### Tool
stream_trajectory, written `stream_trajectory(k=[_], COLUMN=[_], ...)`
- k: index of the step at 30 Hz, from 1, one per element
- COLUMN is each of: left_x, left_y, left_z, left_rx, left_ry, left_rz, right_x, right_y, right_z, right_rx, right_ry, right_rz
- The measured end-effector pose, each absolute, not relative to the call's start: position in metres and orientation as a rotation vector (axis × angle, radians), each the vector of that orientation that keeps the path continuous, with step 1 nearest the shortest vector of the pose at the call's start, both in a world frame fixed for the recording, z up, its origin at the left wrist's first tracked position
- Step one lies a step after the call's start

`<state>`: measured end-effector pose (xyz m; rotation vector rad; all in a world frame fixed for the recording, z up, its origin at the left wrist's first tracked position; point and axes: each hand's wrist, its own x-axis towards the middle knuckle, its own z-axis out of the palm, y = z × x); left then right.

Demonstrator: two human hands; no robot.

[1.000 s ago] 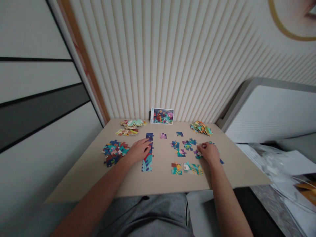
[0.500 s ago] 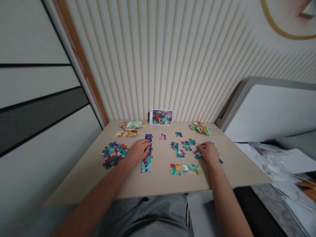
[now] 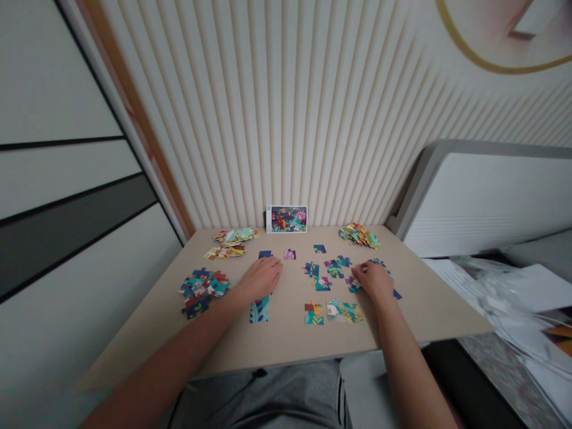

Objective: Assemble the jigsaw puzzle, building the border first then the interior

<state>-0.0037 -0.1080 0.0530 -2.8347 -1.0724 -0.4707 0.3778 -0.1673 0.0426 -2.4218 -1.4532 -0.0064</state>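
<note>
Your left hand (image 3: 261, 277) lies flat on a tall strip of joined puzzle pieces (image 3: 259, 310) near the middle of the table (image 3: 420, 310). Its fingers are spread and hold nothing. The strip is blue and green with leaf shapes, and only its bottom end shows below your hand. Your right hand (image 3: 373, 280) rests on small purple and blue pieces (image 3: 353, 285) on the right side. Its fingers curl down on them, but you cannot tell if they pinch one. A wider joined bit (image 3: 333, 311) lies just below. Loose piles sit at the left (image 3: 202, 287) and far corners (image 3: 358, 235). A little picture card (image 3: 286, 218) leans on the wall
</note>
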Motion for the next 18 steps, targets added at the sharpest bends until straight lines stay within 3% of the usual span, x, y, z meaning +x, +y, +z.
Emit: stream_trajectory(k=[18], left_x=[0.039], left_y=[-0.033], left_z=[0.047], left_rx=[-2.857], left_ry=[-1.356], left_rz=[-0.359], right_x=[0.368], right_y=[-0.174], right_z=[0.052], right_rx=[-2.456], right_ry=[-1.446], right_rz=[0.021])
